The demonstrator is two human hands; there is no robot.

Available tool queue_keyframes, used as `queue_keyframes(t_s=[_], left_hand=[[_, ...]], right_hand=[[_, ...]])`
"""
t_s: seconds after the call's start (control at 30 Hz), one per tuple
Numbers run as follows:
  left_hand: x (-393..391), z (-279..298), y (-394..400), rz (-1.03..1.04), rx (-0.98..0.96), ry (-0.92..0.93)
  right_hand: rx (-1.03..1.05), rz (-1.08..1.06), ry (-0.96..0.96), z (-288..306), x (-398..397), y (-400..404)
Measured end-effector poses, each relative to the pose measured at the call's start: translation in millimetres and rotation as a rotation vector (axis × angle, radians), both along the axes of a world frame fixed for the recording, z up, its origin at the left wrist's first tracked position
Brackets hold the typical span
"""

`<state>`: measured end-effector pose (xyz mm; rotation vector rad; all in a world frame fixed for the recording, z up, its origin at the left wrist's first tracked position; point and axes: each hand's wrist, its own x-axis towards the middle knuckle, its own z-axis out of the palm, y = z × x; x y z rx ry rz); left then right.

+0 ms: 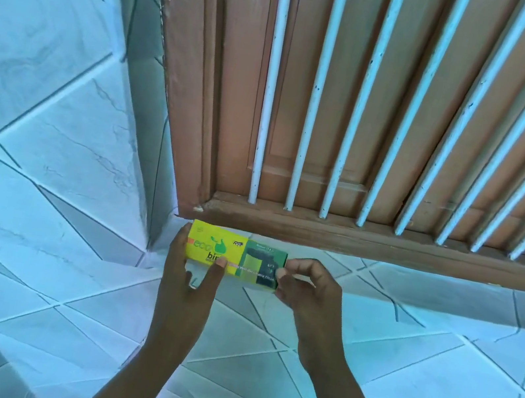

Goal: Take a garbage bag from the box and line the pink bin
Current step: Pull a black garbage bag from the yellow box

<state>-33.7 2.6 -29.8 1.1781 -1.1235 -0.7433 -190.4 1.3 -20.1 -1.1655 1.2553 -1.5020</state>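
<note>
Both hands, left hand (187,276) and right hand (308,293), grip the box (236,255) (yellow-green).

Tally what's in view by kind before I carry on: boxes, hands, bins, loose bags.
Boxes: 1, the yellow-and-green box, held at both ends
Hands: 2, left hand and right hand
Bins: 0 in view
Loose bags: 0 in view
Total: 3

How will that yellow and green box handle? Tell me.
Probably light: the left hand and right hand hold the box up by fingertips alone. Likely stiff, since its edges look straight. Flat faces suggest it won't roll.
</note>
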Motion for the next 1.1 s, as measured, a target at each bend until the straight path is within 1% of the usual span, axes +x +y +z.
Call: queue_keyframes(t_s=[0.07,0.17,0.23,0.33,0.4,0.5,0.63,0.77,0.93,1.1], left_hand=[[1,2,26,-0.047,0.049,0.197],[15,-3,71,-0.144,0.116,0.436],[28,-9,94,-0.196,0.146,0.543],[49,-14,135,-0.193,0.209,0.671],[57,-17,157,-0.157,0.246,0.714],[72,-24,193,-0.056,0.326,0.721],[84,-38,222,0.007,0.381,0.71],[90,-43,245,0.003,0.41,0.706],[90,-43,255,-0.016,0.397,0.768],[81,-37,257,-0.041,0.387,0.892]], right_hand=[[0.006,-0.014,0.036,-7,9,27],[-0.019,-0.058,0.141,-18,30,76],[-0.07,-0.047,0.182,-25,45,106],[-0.185,0.005,0.282,-32,73,156],[-0.256,0.023,0.368,-39,88,182],[-0.248,0.038,0.407,-46,108,222],[-0.07,0.085,0.312,-47,116,255],[0.047,0.125,0.355,-40,114,271],[0.037,0.141,0.32,-33,110,280],[-0.027,0.141,0.264,-27,101,285]])
